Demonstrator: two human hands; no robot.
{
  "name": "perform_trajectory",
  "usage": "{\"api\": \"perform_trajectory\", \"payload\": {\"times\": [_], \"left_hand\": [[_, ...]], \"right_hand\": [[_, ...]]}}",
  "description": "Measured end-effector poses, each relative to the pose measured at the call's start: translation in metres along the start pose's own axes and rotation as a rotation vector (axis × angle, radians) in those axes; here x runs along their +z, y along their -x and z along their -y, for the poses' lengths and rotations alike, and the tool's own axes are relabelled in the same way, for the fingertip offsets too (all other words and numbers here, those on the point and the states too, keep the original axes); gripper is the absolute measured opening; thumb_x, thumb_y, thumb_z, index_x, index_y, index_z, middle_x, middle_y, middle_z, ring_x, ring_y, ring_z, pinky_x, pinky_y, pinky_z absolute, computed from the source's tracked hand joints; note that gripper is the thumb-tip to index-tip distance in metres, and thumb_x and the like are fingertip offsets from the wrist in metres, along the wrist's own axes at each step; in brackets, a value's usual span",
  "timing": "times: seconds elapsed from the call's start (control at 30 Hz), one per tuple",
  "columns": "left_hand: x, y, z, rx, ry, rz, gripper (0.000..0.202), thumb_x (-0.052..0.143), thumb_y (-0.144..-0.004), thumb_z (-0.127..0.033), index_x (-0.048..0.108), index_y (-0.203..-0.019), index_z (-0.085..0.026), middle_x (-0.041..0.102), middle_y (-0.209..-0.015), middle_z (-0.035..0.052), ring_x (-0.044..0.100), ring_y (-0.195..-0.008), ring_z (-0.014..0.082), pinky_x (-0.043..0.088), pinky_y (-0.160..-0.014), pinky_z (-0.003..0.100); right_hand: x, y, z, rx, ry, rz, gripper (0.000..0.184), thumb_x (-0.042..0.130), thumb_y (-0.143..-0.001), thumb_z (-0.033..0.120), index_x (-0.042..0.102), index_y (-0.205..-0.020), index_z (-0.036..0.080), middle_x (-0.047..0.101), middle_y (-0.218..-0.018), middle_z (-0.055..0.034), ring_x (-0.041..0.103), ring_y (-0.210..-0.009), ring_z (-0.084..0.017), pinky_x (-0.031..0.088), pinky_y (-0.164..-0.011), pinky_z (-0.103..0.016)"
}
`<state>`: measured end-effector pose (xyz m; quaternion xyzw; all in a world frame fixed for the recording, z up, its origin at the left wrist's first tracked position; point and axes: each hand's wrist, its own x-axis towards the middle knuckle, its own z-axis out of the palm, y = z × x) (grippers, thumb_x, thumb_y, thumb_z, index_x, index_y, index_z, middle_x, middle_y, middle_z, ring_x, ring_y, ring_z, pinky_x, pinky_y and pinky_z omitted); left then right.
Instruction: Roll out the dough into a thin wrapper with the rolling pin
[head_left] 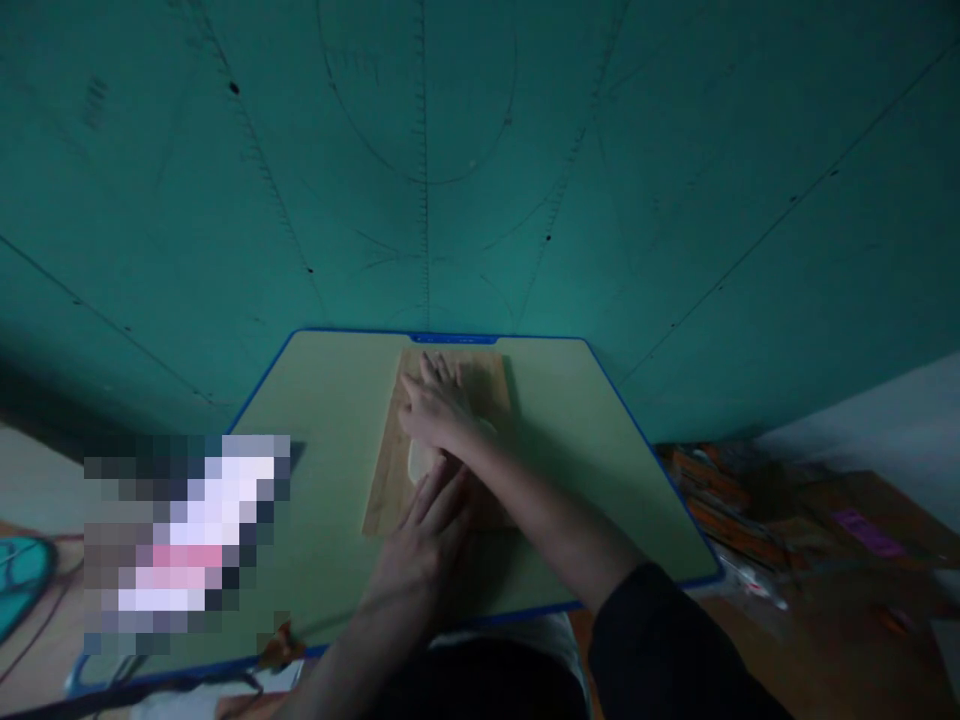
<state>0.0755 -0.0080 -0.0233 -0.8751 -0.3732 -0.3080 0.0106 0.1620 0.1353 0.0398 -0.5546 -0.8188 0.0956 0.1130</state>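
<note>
A pale, flat piece with rounded edges [421,461] lies on a wooden board [384,497] at the middle of the table; its kind is not plain, and my hands partly cover it. My right hand [436,408] reaches across from the right, its fingers spread toward the board's far edge and its palm over the far part of the pale piece. Nearer to me, my left hand [431,520] lies with fingers stretched forward at the piece's near edge. Its fingertips are partly hidden near my right wrist. Neither hand appears to grasp anything.
The light green tabletop [330,400] has a blue rim and touches a green wall [465,230] marked with lines. A pixelated upright object [199,530] stands at the left. Cardboard-like boxes [847,540] lie low at the right. A small brown item [280,645] sits by the near edge.
</note>
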Motion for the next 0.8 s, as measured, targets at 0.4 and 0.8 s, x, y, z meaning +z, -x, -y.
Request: {"api": "perform_trajectory", "payload": {"times": [0.4,0.8], "left_hand": [[0.013,-0.020,-0.021,0.010,0.018,0.068,0.037,0.055,-0.095,-0.021,0.064,-0.131,-0.018,0.059,-0.145,0.0121,0.024,-0.153,0.0351,0.033,-0.119,0.061],[0.012,-0.006,-0.009,0.030,0.013,0.022,0.041,0.053,-0.098,-0.023,0.058,-0.138,-0.015,0.059,-0.146,0.0103,0.029,-0.151,0.0335,0.036,-0.119,0.054]], "right_hand": [[-0.003,0.008,-0.032,-0.005,-0.017,0.076,0.059,0.044,-0.097,0.030,0.041,-0.154,0.015,0.020,-0.169,-0.0116,0.019,-0.155,-0.031,0.012,-0.125,-0.053],[-0.003,0.006,-0.013,-0.013,0.028,0.066,0.065,0.047,-0.094,0.032,0.038,-0.154,0.008,0.008,-0.169,-0.0196,0.010,-0.156,-0.034,0.007,-0.125,-0.053]]}}
